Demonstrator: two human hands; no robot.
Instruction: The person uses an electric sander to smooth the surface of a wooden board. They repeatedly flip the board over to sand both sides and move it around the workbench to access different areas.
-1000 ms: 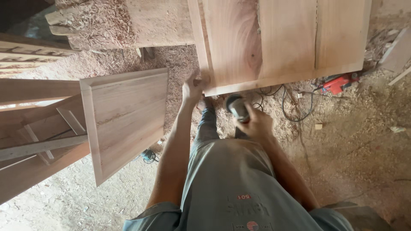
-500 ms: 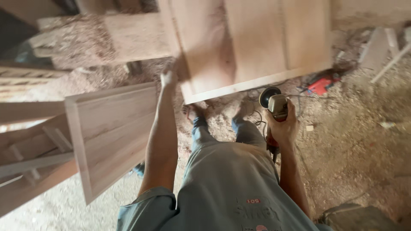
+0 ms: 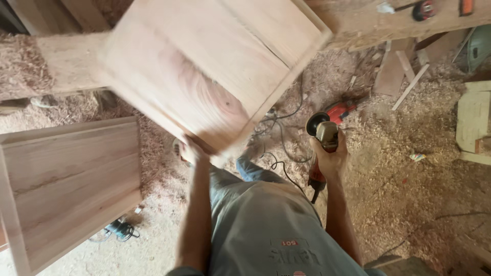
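One head-worn camera looks steeply down, close above the hands.

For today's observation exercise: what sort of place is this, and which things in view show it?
Most likely a woodworking shop: sawdust and shavings cover the floor, the left hand grips a wooden panel, and the right hand holds an angle grinder.

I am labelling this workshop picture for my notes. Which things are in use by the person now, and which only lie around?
In use:
- wooden panel, gripped at its lower corner by the left hand
- angle grinder, held in the right hand

Lying about:
- second wooden panel at left
- red power tool on the sawdust
- wood offcuts at right
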